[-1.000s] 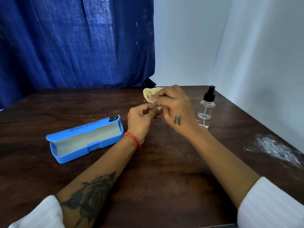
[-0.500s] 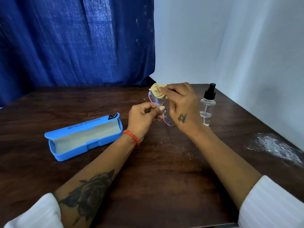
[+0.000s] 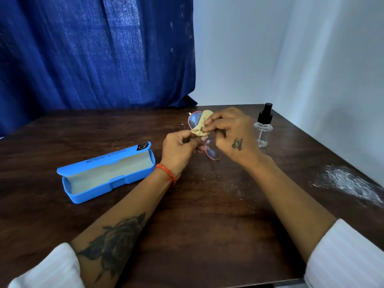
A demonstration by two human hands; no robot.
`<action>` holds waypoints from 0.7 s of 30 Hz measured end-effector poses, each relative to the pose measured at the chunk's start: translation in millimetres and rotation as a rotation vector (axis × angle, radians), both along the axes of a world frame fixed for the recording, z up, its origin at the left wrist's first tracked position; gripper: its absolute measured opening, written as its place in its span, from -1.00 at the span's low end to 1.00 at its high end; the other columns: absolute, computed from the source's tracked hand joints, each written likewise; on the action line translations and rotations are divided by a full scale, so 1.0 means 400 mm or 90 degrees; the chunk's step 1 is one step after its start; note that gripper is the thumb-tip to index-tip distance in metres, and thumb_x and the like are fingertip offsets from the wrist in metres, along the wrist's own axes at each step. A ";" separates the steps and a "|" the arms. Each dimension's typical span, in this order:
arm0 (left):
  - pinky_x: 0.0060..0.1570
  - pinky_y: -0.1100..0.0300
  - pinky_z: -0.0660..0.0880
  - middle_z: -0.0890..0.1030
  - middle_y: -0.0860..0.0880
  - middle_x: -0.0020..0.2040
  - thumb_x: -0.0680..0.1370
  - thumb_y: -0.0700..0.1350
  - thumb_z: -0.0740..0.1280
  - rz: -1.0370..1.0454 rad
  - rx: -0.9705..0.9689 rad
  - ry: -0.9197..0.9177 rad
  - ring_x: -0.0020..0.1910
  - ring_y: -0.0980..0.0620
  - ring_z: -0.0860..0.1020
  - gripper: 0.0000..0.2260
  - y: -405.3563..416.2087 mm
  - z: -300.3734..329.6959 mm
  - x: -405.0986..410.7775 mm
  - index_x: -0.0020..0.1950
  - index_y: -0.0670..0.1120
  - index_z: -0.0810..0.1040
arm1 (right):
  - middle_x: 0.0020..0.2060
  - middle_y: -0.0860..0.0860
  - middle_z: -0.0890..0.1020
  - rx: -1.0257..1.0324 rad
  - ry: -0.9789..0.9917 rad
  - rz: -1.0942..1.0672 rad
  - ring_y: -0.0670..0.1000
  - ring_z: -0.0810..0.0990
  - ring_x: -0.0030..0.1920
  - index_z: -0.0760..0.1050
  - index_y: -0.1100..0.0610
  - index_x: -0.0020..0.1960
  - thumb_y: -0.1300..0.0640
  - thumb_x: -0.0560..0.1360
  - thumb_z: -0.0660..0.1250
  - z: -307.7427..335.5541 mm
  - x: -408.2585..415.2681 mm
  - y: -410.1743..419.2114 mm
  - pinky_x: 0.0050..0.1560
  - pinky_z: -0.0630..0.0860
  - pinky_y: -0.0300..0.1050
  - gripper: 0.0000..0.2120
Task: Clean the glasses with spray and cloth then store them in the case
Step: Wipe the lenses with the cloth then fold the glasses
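soft, even light — sharp centre, wide-angle bending at the edges.

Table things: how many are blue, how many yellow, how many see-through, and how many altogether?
Blue: 1, the open glasses case.
Yellow: 1, the cloth, pinched by the right hand.
See-through: 2, the spray bottle and the glasses, held by the left hand.
Total: 4

Head-worn view, forward-down, seemingly close over table (image 3: 207, 225)

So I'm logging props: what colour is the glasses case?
Bright blue case with a pale grey lining, lying open; the head view shows it best.
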State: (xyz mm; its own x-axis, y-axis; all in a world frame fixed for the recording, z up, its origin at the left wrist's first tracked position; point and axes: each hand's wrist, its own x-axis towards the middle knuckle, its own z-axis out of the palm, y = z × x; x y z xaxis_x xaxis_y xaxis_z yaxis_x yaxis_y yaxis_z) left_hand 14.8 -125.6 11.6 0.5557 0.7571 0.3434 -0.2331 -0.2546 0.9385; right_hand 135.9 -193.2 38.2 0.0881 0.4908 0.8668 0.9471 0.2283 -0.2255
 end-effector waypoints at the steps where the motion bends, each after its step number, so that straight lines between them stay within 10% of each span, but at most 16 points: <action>1: -0.32 0.34 0.54 0.63 0.01 -0.39 0.45 -0.30 0.35 0.002 0.007 0.003 -0.40 0.16 0.59 -0.96 -0.002 0.002 -0.001 -0.17 -0.21 0.60 | -0.24 0.05 0.67 0.020 -0.001 -0.020 0.10 0.59 -0.17 0.67 0.17 -0.24 0.42 0.26 0.29 0.003 -0.002 -0.001 -0.11 0.48 -0.18 -0.75; 9: -0.30 0.26 0.52 0.61 -0.05 -0.37 0.44 -0.28 0.37 0.040 0.051 0.025 -0.38 0.10 0.57 -0.91 0.002 -0.005 0.000 -0.24 -0.14 0.61 | -0.06 0.13 0.60 -0.012 -0.129 -0.021 0.09 0.48 -0.02 0.62 0.18 0.07 0.32 0.35 0.14 -0.009 -0.044 0.006 0.05 0.29 -0.36 -0.61; 21: -0.29 0.31 0.55 0.60 -0.14 -0.29 0.45 -0.32 0.35 -0.002 0.024 0.009 -0.39 0.15 0.59 -0.95 0.000 0.001 -0.001 -0.13 -0.23 0.60 | -0.25 0.06 0.66 0.032 -0.004 -0.026 0.10 0.57 -0.18 0.67 0.17 -0.21 0.40 0.27 0.23 -0.001 -0.011 -0.002 -0.12 0.44 -0.23 -0.72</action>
State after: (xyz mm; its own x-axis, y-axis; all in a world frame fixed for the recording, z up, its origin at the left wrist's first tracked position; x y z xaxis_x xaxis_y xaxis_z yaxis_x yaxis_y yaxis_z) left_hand 14.4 -125.5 11.9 0.5624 0.7423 0.3642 -0.2209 -0.2896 0.9313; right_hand 131.6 -194.0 37.8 0.1010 0.4435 0.8906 0.9573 0.2003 -0.2083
